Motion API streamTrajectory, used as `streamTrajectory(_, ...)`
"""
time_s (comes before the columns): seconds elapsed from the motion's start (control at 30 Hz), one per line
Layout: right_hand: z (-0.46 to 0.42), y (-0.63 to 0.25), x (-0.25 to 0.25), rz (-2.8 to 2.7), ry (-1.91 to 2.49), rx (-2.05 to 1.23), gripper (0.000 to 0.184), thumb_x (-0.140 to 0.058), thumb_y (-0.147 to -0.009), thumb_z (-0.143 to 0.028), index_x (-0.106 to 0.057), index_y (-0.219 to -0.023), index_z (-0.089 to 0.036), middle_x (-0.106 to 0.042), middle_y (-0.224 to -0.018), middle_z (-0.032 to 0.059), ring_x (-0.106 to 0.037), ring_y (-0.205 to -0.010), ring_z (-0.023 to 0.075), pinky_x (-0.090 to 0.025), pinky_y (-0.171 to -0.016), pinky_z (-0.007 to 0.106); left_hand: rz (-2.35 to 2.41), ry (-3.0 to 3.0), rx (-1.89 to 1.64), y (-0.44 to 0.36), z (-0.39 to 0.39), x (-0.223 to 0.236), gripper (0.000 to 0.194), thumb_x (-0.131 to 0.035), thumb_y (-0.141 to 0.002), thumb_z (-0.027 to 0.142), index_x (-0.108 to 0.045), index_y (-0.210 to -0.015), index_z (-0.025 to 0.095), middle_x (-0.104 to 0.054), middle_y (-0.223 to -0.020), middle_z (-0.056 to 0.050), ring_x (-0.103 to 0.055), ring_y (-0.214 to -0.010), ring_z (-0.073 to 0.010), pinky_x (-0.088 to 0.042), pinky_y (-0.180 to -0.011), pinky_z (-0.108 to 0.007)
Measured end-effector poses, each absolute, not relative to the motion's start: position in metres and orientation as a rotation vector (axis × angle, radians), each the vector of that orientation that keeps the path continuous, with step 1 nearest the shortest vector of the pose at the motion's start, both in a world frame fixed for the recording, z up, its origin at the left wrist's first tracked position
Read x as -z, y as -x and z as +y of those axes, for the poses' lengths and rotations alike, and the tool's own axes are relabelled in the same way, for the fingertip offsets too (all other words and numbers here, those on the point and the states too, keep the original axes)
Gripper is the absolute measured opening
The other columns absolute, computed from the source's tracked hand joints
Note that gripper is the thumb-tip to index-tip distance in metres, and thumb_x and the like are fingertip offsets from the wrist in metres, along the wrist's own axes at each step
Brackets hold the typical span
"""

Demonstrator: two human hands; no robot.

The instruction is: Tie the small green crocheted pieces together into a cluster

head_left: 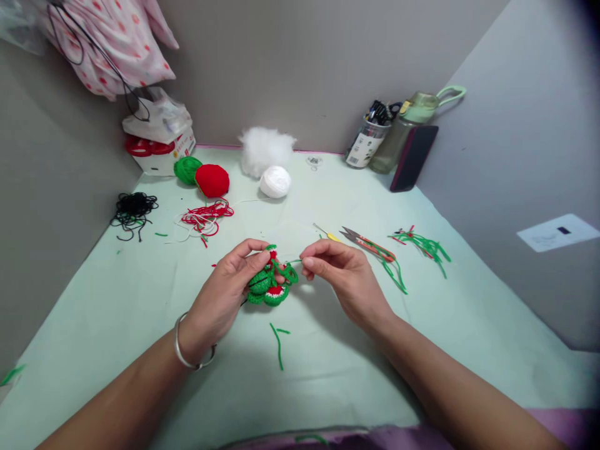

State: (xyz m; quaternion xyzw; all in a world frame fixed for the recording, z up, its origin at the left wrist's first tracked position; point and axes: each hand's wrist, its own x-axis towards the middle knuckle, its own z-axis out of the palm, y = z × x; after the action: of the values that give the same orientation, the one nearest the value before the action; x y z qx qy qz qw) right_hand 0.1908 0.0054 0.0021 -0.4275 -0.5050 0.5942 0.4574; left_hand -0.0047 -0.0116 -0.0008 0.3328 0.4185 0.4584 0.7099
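Note:
My left hand (225, 294) is closed around a small green and red crocheted piece (269, 284), thumb and fingers pinching its top. A silver bangle sits on that wrist. My right hand (342, 275) pinches a thin green yarn strand (294, 260) that runs from the piece. Both hands hover just above the pale green table cover (140, 300). A short green yarn scrap (278, 344) lies below the hands.
Behind are a green yarn ball (187, 169), a red yarn ball (212, 180), a white yarn ball (275, 182) and white stuffing (266, 150). Thread snips (368, 242) and green scraps (424, 245) lie right. A black yarn tangle (133, 209), jar (368, 142), bottle (403, 128), phone (413, 157).

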Motion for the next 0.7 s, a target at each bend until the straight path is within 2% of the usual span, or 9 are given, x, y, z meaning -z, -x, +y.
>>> streamTrajectory(0.1,0.004,-0.19,-0.004,-1.218,0.995,-1.555,0.01,-0.079,-0.082,-0.028,-0.075,-0.082,-0.019,-0.069,-0.071,0.0001,-0.058,-0.062,0.0084,-0.047,-0.057,0.021,0.948,-0.773,-1.007,0.003,-0.013,0.002,0.021,-0.069,-0.091,0.036,-0.056,-0.101,0.023,-0.071,-0.075,0.0,-0.066,-0.062,-0.012,-0.052,-0.055,-0.02)
streamTrajectory(0.23,0.004,-0.188,-0.005,-1.115,0.896,-1.728,0.011,-0.078,-0.083,-0.028,-0.073,-0.082,-0.018,-0.073,-0.083,0.0029,-0.065,-0.068,0.0098,-0.048,-0.054,0.019,0.966,-0.859,-0.969,0.002,-0.015,0.006,0.024,-0.066,-0.092,0.042,-0.057,-0.104,0.023,-0.071,-0.077,0.001,-0.067,-0.068,-0.0115,-0.053,-0.065,-0.021)
streamTrajectory(0.37,0.006,-0.189,-0.004,-1.018,0.899,-1.791,0.015,-0.081,-0.079,-0.029,-0.071,-0.08,-0.017,-0.072,-0.076,0.0007,-0.067,-0.067,0.0099,-0.052,-0.059,0.019,0.985,-0.912,-0.972,0.002,-0.014,0.01,0.026,-0.067,-0.091,0.043,-0.057,-0.105,0.024,-0.071,-0.079,0.001,-0.067,-0.071,-0.0126,-0.053,-0.07,-0.024)
streamTrajectory(0.53,0.007,-0.189,-0.002,-1.044,0.975,-1.687,0.019,-0.081,-0.079,-0.032,-0.069,-0.083,-0.018,-0.072,-0.079,0.0003,-0.067,-0.07,0.0104,-0.056,-0.072,0.024,1.037,-1.003,-1.019,0.001,-0.014,0.008,0.022,-0.068,-0.09,0.042,-0.06,-0.1,0.023,-0.067,-0.077,0.002,-0.065,-0.069,-0.0125,-0.051,-0.064,-0.023)
streamTrajectory(0.63,0.005,-0.187,0.002,-1.114,1.005,-1.577,0.019,-0.077,-0.083,-0.034,-0.067,-0.087,-0.019,-0.071,-0.079,0.0005,-0.067,-0.075,0.0118,-0.054,-0.082,0.028,1.095,-1.15,-1.038,-0.001,-0.017,0.004,0.016,-0.069,-0.089,0.037,-0.066,-0.095,0.022,-0.065,-0.077,0.001,-0.06,-0.069,-0.0119,-0.049,-0.065,-0.023)
streamTrajectory(0.7,0.002,-0.183,0.005,-1.156,1.016,-1.507,0.018,-0.075,-0.085,-0.034,-0.065,-0.087,-0.019,-0.07,-0.079,0.0002,-0.066,-0.077,0.0122,-0.052,-0.082,0.028,1.124,-1.251,-1.064,-0.002,-0.02,0.001,0.01,-0.072,-0.087,0.031,-0.07,-0.092,0.023,-0.065,-0.084,0.0,-0.06,-0.072,-0.012,-0.048,-0.066,-0.023)
